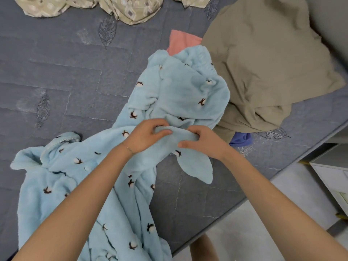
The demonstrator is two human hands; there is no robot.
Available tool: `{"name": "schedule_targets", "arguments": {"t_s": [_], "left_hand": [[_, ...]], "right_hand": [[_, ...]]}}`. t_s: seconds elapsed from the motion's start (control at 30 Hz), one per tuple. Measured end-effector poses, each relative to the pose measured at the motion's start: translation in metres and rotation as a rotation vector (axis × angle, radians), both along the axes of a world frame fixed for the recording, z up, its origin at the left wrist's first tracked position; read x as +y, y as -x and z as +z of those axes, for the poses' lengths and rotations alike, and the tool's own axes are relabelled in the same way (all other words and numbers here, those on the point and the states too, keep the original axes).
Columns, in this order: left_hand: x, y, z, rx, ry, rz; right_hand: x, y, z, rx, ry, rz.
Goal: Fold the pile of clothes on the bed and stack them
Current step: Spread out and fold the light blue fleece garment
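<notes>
We see a fluffy blue robe (105,178) spread across the grey bed (56,72). Our left hand (146,136) and right hand (204,143) both pinch one fold of it, fingers curled tight on the cloth. A tan cloth (263,63) lies just beside it, with pink cloth (180,41) peeking out.

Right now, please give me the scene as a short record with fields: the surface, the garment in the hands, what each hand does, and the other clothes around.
surface: grey quilted bed
garment in work: light blue fleece garment, spread out, not folded
left hand: pinches a fold of the blue fleece
right hand: grips the same fold
pile at right: khaki garment, pink cloth, blue-purple cloth
far edge: beige patterned fabric
stack: none visible
</notes>
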State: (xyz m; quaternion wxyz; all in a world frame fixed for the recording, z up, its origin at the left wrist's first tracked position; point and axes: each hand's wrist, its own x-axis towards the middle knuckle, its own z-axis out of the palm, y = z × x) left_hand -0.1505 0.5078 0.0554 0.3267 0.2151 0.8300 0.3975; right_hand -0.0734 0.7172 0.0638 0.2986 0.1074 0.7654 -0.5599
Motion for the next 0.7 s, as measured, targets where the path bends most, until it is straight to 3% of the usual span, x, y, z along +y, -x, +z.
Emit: {"name": "schedule_targets", "arguments": {"t_s": [0.2,0.4,0.53,0.7], "left_hand": [[0.014,0.005,-0.01,0.049,-0.038,0.229],[0.028,0.007,-0.014,0.162,-0.016,0.362],[0.032,0.011,-0.023,0.255,0.075,0.345],[0.034,0.017,-0.043,0.483,0.211,0.242]], "right_hand": [[0.031,-0.012,-0.021,0.028,-0.228,0.112],[0.049,-0.009,-0.017,0.196,-0.314,-0.019],[0.076,-0.004,-0.013,0.211,-0.427,-0.027],[0.09,0.007,-0.031,0.291,-0.732,-0.105]]}}
